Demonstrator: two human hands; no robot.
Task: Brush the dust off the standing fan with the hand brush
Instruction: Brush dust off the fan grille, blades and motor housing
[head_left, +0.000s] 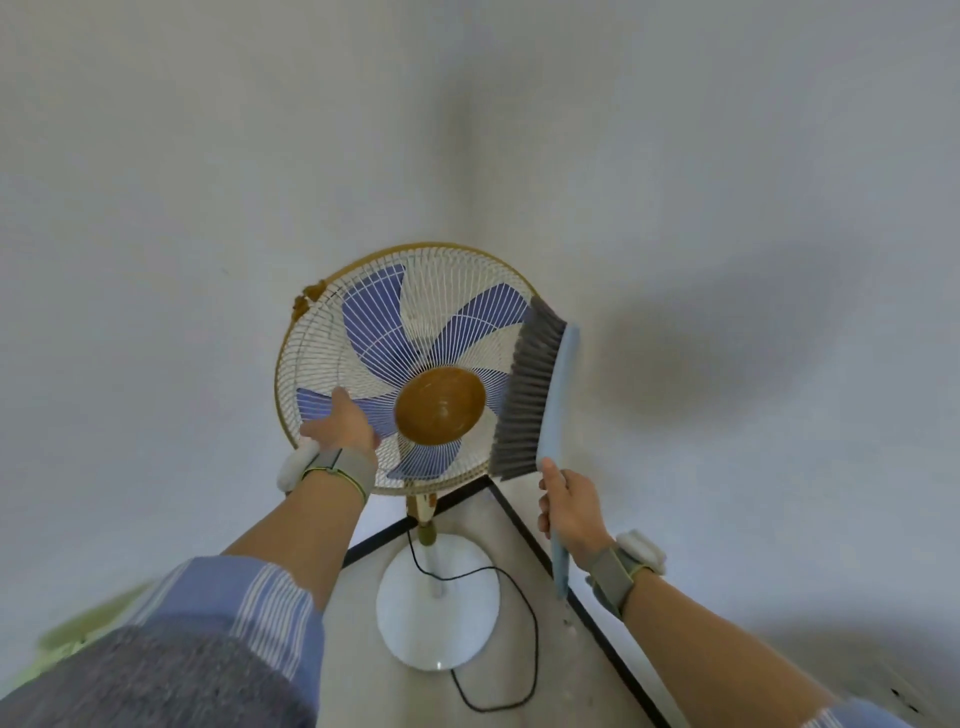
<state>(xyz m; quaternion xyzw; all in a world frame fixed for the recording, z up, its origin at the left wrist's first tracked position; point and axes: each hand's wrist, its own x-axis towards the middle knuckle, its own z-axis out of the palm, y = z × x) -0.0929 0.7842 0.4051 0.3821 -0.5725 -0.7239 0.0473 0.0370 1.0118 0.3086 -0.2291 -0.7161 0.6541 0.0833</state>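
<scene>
The standing fan (415, 332) stands in a room corner, with a white wire grille, blue blades and a brown hub (440, 405). Its white round base (438, 618) sits on the floor below. My left hand (343, 423) rests on the lower left of the grille; its fingers are hidden from me. My right hand (569, 506) grips the light blue handle of the hand brush (535, 395). The brush points upward, and its grey bristles touch the right edge of the grille.
White walls meet in the corner behind the fan. A black power cord (524, 623) loops over the floor beside the base. Dark skirting lines (597, 613) run along the walls. A green object (78, 629) lies at the lower left.
</scene>
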